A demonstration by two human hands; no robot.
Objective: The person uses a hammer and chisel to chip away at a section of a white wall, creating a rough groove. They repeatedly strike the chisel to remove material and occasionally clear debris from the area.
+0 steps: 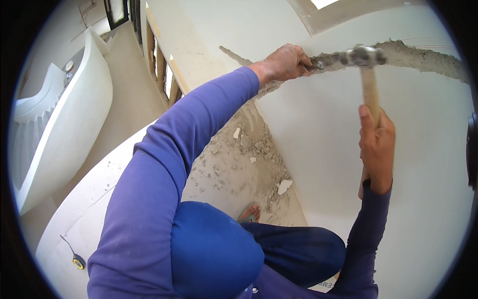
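My left hand [286, 62] is closed at the wall, fingers wrapped round a chisel [318, 65] that is mostly hidden in the fist; only a short dark end shows on its right. Held by its wooden handle, a hammer [369, 92] stands upright in my right hand [377, 142]. Its metal head, smeared by motion, is over the groove to the right of the chisel; I cannot tell whether they touch. The rough grey groove [423, 61] runs across the white wall [323, 129], from left of my left hand to the far right.
Broken plaster and rubble [261, 147] lie on the floor along the wall's foot, near my sandalled foot [250, 213]. A tape measure [78, 261] rests on the white surface at lower left. Beyond is a curved white stair parapet [84, 114]. A framed opening [311, 22] is above the groove.
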